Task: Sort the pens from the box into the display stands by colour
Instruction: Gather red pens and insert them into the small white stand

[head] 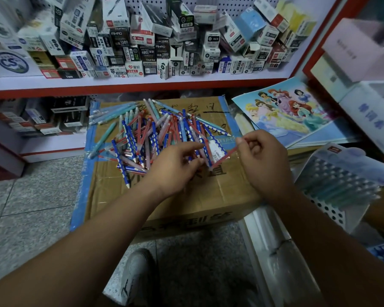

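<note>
Cardboard, brown and creased, is forming the work surface: a closed carton [186,196] edged with blue tape is sitting on the speckled stone floor [31,207]. Slim pens [155,138] are lying heaped across its top in a loose tangle, some dark blue with pale dots, some red or pink, some pale teal, and several teal ones are fanning out toward the far left edge.

Near the heap's right side, the left hand [175,169] is reaching in palm down, its fingers curled and closing around a few pens, among them a blue dotted one carrying a white label. Just right of it, the right hand [264,160] is pinching the end of a thin red pen [225,156] between thumb and forefinger, the shaft slanting down-left toward the left hand's fingers.

On the near right, a perforated plastic display stand [337,187] is holding rows of pale teal pens lying side by side. Farther right, glossy cartoon-printed sheets [286,114] are lying flat. Along the far side, a red-edged shelf [142,85] is carrying stacked small rectangular boxes [142,45]. A grey shoe [140,275] is showing at the near edge.
</note>
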The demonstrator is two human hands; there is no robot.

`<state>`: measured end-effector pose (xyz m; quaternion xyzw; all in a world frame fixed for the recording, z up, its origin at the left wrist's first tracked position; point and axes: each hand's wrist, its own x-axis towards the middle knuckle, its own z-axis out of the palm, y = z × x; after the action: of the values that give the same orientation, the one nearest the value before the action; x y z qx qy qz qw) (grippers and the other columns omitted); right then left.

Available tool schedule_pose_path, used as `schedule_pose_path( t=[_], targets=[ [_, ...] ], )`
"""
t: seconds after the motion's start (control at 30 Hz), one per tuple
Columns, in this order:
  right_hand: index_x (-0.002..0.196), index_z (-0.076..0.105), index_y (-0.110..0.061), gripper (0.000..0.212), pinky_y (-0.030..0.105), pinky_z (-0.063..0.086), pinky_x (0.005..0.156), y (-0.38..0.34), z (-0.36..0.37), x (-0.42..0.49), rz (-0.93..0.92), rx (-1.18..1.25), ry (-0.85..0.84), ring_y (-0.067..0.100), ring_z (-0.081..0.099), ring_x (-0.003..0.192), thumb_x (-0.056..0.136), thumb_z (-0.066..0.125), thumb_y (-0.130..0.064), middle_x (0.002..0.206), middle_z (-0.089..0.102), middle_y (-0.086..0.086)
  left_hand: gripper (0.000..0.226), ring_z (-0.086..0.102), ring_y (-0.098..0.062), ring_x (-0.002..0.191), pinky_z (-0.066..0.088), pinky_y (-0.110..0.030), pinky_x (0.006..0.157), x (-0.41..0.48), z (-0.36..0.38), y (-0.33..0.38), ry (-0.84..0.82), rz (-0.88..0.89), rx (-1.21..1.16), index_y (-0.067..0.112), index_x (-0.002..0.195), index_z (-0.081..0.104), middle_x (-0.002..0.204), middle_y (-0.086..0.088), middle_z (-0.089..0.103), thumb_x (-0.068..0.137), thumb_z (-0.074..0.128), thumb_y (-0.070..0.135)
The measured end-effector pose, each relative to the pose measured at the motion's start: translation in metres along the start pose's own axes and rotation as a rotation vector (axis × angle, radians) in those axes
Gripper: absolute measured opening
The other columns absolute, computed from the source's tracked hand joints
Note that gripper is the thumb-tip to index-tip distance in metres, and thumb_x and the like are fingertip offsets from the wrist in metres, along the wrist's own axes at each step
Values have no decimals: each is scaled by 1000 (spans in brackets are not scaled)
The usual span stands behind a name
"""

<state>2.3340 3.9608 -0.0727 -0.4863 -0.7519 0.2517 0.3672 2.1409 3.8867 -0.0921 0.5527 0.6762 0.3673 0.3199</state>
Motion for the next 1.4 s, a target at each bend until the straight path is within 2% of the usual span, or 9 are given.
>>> schedule_pose_path(
  t=[0.07,0.2,0.33,0.53,0.67,0.87,1.13,1.27,1.4],
  targets=[
    [87,63,-21,14,38,52,57,-8,2,0,29,104,-42,16,60,62,97,62,-30,70,63,1,38,59,-6,111,49,-34,98,-2,6,4,-103,13,18,30,135,58,122,11,66,97,61,27],
    [87,66,-26,8,22,52,57,-16,15,6,65,258,-155,7,64,61,95,65,-27,76,69,-2,12,65,-6,78,51,-30,77,-4,13,1,-210,-6,-64,24,94,69,80,12,69,96,61,15],
    [93,71,-18,13,29,54,58,2,32,21,224,328,-232,10,65,61,95,66,-29,77,72,-1,5,71,-29,77,60,-43,70,-5,2,-6,-92,-148,-173,12,91,69,82,-7,74,93,66,9],
    [111,71,-9,36,32,53,89,47,68,35,322,-83,-385,18,67,95,85,78,-32,100,73,5,4,74,-32,80,60,-57,74,6,-13,-24,107,-359,-342,16,87,71,83,-9,75,91,70,16],
    [101,71,-6,32,40,57,82,46,80,35,324,-166,-346,26,68,87,85,78,-32,93,73,10,4,72,-39,86,58,-60,77,10,-13,-24,113,-377,-374,17,86,71,88,-14,74,89,72,18],
    [93,71,-21,8,36,58,76,50,87,32,318,-190,-365,17,68,81,90,72,-29,87,73,0,6,73,-32,78,60,-56,74,9,-10,-23,118,-379,-380,12,85,67,84,-15,73,91,70,11],
    [68,66,-22,22,37,59,74,40,78,27,323,-277,-379,22,67,80,89,72,-23,80,72,3,6,72,-39,86,59,-58,75,9,-8,-17,96,-391,-382,7,94,68,90,-18,73,91,70,12],
    [80,69,-20,9,35,57,77,39,77,25,367,-251,-379,20,65,90,86,75,-22,91,70,0,8,69,-44,89,58,-60,73,10,-8,-16,100,-391,-381,8,94,68,93,-22,72,91,71,15],
    [85,65,-16,13,36,57,82,38,73,25,496,-144,-392,21,62,96,83,77,-15,98,66,4,5,73,-33,84,60,-55,75,9,-6,-13,83,-401,-369,11,95,69,87,-11,76,91,70,15]
  ],
)
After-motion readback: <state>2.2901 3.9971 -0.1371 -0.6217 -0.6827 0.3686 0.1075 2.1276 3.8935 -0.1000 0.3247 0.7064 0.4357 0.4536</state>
